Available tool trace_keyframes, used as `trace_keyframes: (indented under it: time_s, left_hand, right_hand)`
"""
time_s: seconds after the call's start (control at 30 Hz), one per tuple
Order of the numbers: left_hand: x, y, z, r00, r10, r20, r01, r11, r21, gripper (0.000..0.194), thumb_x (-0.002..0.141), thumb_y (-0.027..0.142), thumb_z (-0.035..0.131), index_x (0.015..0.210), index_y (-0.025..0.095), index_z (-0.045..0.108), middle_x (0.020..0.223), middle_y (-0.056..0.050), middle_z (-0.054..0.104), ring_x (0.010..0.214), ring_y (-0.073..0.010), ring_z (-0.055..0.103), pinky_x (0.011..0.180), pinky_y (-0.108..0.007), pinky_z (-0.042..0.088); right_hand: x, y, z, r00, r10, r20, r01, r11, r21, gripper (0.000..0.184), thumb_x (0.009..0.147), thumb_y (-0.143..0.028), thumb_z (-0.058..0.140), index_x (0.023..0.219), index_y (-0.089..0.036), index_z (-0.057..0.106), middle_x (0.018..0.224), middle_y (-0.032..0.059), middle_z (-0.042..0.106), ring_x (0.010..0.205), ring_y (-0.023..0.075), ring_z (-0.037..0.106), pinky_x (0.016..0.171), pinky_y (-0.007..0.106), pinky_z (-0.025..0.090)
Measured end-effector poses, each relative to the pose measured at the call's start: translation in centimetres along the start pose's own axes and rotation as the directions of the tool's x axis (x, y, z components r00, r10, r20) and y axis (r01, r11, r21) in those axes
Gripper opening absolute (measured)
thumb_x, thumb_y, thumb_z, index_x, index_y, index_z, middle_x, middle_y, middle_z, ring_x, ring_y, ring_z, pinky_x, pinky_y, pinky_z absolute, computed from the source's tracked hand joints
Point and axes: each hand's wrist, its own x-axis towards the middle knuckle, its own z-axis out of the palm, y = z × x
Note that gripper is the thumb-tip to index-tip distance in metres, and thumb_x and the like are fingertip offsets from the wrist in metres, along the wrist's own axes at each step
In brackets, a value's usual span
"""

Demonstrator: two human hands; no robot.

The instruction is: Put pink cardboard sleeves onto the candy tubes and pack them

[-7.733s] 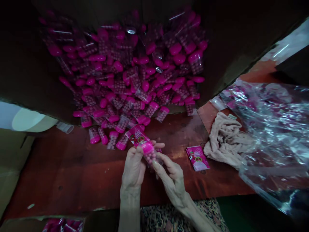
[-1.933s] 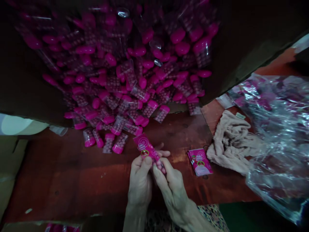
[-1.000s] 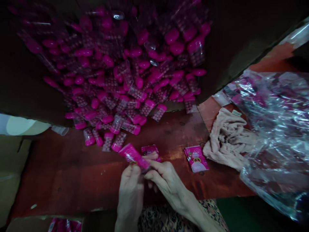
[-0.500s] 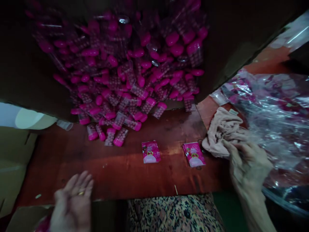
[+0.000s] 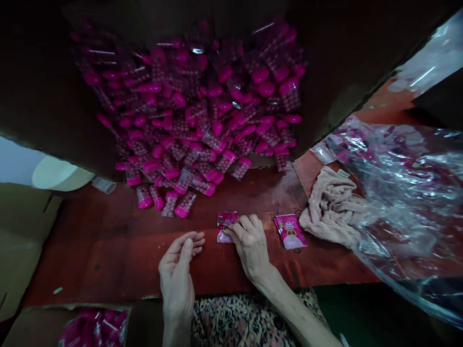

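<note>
My right hand (image 5: 250,243) reaches over the left stack of small pink printed cards (image 5: 224,220). Its thumb and fingertips are pinched together at the top card, partly covering it. My left hand (image 5: 180,270) hovers just left of that stack, palm turned inward, fingers loosely bent and thumb apart, with nothing in it. To the right lies a second stack of pink printed cards (image 5: 290,232) on the reddish-brown tabletop (image 5: 119,260). Beyond the hands spills a heap of small clear bottles with pink caps (image 5: 195,140), filled with round pellets.
A dark cardboard box (image 5: 333,72) lies around the heap. A crumpled cloth (image 5: 331,207) and a large clear plastic bag (image 5: 408,193) are at right. A pale bowl (image 5: 60,174) and clear cup (image 5: 103,184) are at left. Pink packets (image 5: 96,327) fill a lower box.
My right hand has left the cloth and moved left onto the left card stack. My left hand has come in from the lower left toward the same stack.
</note>
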Motion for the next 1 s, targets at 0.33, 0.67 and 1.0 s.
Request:
trace_keyframes:
  time_s: [0.33,0.67,1.0]
  left_hand:
    - [0.6,-0.9,0.5,0.993,-0.030,0.116,0.022,0.997,0.068,0.030,0.076,0.040,0.061,0.079,0.012,0.071,0.077,-0.009,0.072,0.065,-0.0132,0.061,0.057,-0.021,0.045]
    - [2.0,0.1,2.1,0.960,-0.177,0.218,0.212,0.965,-0.153,0.013,0.057,0.021,0.078,0.069,0.017,0.074,0.061,0.000,0.070,0.057,-0.0084,0.058,0.059,-0.017,0.047]
    - [3.3,0.3,0.6,0.957,-0.265,0.122,0.289,0.918,-0.271,0.024,0.044,0.021,0.084,0.061,0.014,0.070,0.059,-0.001,0.068,0.055,-0.0086,0.059,0.058,-0.018,0.047]
  right_hand:
    - [-0.8,0.0,-1.1,0.963,-0.166,-0.215,0.189,0.978,0.093,0.015,0.085,-0.014,0.056,0.086,-0.020,0.070,0.076,0.0056,0.061,0.080,0.0183,0.047,0.071,0.031,0.044]
    - [-1.1,-3.7,-0.1,0.970,0.242,-0.030,-0.195,0.844,0.500,0.022,0.083,-0.023,0.059,0.103,-0.017,0.063,0.084,0.0058,0.067,0.073,0.0166,0.063,0.065,0.027,0.053]
    - [0.0,-5.5,1.0,0.992,0.128,0.008,-0.120,0.905,0.408,0.038,0.092,-0.032,0.042,0.059,-0.017,0.055,0.049,-0.0016,0.051,0.045,0.0101,0.046,0.045,0.020,0.035]
